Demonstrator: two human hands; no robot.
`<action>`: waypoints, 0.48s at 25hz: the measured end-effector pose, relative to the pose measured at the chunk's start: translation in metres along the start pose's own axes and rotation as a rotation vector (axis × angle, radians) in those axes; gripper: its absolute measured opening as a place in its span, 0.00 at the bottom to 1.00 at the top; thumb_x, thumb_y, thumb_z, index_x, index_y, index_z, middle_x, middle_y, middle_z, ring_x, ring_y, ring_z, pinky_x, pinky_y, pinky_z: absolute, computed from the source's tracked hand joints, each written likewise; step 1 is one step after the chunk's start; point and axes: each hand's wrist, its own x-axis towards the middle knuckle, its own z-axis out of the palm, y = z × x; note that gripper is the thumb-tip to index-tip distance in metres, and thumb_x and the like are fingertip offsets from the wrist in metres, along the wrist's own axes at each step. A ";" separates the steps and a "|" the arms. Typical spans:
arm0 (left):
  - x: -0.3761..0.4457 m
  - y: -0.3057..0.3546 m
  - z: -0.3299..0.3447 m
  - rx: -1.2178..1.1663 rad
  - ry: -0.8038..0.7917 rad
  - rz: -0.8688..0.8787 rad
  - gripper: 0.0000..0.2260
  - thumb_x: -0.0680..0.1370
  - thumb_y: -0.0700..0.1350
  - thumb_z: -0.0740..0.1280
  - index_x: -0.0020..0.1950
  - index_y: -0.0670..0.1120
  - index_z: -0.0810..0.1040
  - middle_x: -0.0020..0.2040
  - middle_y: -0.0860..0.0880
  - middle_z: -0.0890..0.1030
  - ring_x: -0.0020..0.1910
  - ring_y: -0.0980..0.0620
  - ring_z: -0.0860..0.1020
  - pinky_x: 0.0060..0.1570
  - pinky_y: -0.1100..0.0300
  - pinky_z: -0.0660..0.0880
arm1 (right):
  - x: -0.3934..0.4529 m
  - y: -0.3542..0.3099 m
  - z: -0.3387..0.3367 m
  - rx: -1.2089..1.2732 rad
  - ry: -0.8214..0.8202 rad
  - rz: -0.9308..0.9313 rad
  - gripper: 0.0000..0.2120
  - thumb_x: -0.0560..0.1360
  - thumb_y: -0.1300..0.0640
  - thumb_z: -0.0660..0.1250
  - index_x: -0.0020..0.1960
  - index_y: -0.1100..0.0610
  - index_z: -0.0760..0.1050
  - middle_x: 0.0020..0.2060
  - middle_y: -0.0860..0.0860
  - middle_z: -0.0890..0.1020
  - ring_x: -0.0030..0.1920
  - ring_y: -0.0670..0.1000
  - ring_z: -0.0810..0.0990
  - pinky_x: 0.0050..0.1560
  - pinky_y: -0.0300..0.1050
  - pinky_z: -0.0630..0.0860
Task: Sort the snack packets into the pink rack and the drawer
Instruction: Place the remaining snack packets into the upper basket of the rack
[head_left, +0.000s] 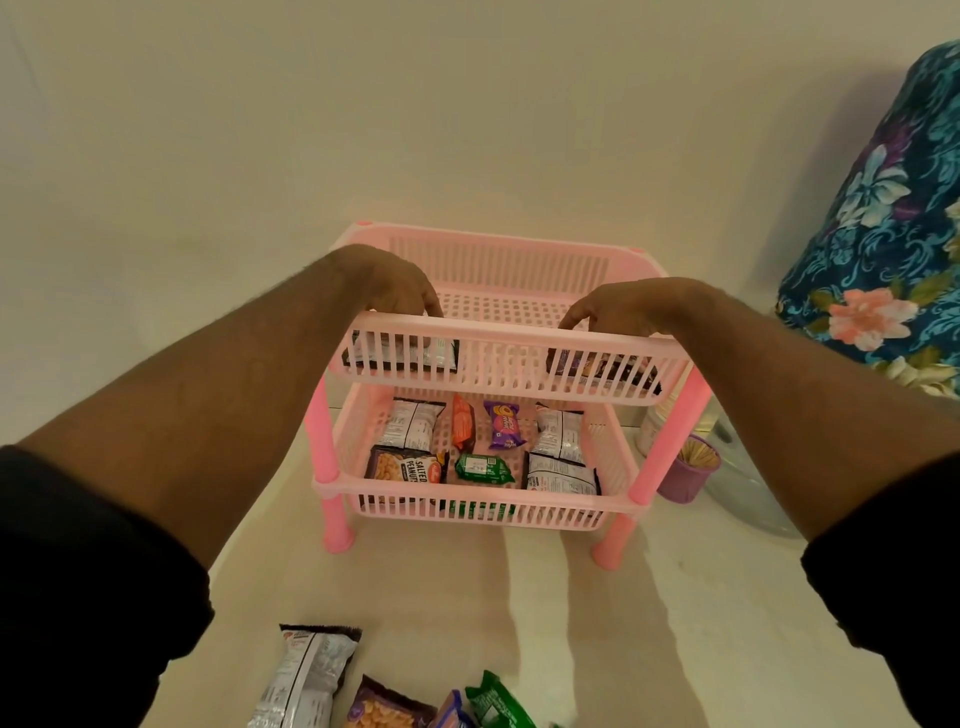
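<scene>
STEP: setting dark packets into pink rack (511, 348) top tier | GRIP: left hand (387, 283) and right hand (621, 312) reach in, fingers hidden, cannot tell | TIP: lay flat at far-apart ends, release gently

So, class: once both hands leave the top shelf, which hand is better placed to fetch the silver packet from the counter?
Probably the left hand: the silver packet lies bottom left, under the left forearm; the right hand would cross over.

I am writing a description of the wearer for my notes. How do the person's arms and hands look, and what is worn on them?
Both arms are bare from hand to upper forearm, with black sleeves pushed up. The left hand and right hand wear no gloves; no rings, watch or bracelet are visible.
</scene>
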 end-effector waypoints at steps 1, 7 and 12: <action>0.001 -0.001 0.000 -0.003 -0.007 -0.003 0.22 0.74 0.40 0.75 0.68 0.50 0.78 0.52 0.48 0.85 0.47 0.47 0.86 0.53 0.44 0.82 | 0.001 0.000 0.000 -0.002 -0.005 -0.003 0.26 0.73 0.53 0.75 0.69 0.47 0.74 0.49 0.44 0.80 0.45 0.44 0.82 0.46 0.45 0.81; 0.002 -0.005 -0.003 -0.055 -0.015 -0.016 0.23 0.72 0.37 0.76 0.65 0.51 0.78 0.53 0.47 0.83 0.47 0.43 0.86 0.51 0.41 0.82 | -0.007 -0.002 0.000 0.020 0.036 -0.017 0.24 0.74 0.54 0.74 0.69 0.49 0.75 0.55 0.48 0.81 0.46 0.44 0.81 0.48 0.44 0.79; -0.021 -0.005 0.000 -0.117 0.431 0.116 0.11 0.75 0.45 0.74 0.57 0.47 0.83 0.54 0.49 0.83 0.47 0.50 0.80 0.49 0.57 0.76 | -0.033 -0.007 -0.003 -0.001 0.216 -0.052 0.17 0.78 0.50 0.68 0.67 0.51 0.77 0.63 0.52 0.80 0.54 0.49 0.78 0.62 0.52 0.72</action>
